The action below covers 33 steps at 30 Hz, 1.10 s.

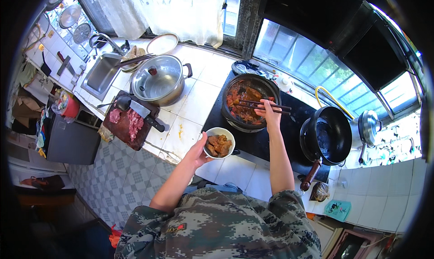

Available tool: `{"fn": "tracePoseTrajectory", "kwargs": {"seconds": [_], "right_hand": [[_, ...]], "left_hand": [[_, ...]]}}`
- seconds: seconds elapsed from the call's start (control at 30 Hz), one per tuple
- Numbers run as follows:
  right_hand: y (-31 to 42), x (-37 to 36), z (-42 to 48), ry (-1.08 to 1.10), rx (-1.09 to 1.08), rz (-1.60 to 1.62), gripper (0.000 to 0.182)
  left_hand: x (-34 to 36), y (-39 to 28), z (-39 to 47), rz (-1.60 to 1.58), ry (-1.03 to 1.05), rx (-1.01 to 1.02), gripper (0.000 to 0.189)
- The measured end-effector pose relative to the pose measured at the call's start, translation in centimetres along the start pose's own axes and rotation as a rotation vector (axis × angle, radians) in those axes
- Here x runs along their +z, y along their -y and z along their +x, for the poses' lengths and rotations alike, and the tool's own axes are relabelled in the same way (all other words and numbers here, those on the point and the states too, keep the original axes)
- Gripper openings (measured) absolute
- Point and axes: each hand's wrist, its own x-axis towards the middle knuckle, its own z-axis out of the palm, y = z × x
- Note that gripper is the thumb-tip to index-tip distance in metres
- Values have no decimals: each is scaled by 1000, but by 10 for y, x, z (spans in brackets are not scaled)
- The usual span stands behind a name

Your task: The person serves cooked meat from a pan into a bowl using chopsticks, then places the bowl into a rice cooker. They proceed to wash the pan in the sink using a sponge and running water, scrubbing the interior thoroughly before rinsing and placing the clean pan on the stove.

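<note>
My left hand holds a small white bowl from its left side, in front of the stove. Chunks of browned, sauced food fill much of the bowl. In my right hand is a pair of dark chopsticks, their tips down in a black cooking pot on the stove. Reddish-brown stew with pieces of food lies in that pot. The bowl is just below and left of the pot, apart from it.
A black wok with a wooden handle stands right of the pot on the black cooktop. Leftward are a lidded steel pot, a cutting board with raw meat, a cleaver and a sink.
</note>
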Motion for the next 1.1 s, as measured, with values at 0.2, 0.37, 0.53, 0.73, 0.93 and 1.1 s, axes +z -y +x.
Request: {"fn": "tracePoseTrajectory", "kwargs": {"seconds": [0.2, 0.37, 0.53, 0.73, 0.93, 1.1], "right_hand": [[1, 0, 5, 47, 30, 29, 26], [5, -10, 9, 33, 49, 81, 28], [5, -6, 13, 72, 82, 83, 27], [0, 0, 28, 71, 94, 92, 27], [1, 5, 34, 64, 178, 192, 27], [-2, 1, 36, 76, 246, 281, 28]], "left_hand": [[-12, 1, 10, -45, -4, -30, 61], [-4, -3, 11, -24, 18, -13, 62], [-12, -10, 19, -25, 43, -16, 62], [-13, -24, 17, 13, 44, 24, 63], [-6, -54, 11, 48, -77, 61, 63], [-10, -76, 14, 77, -54, 103, 66]]}}
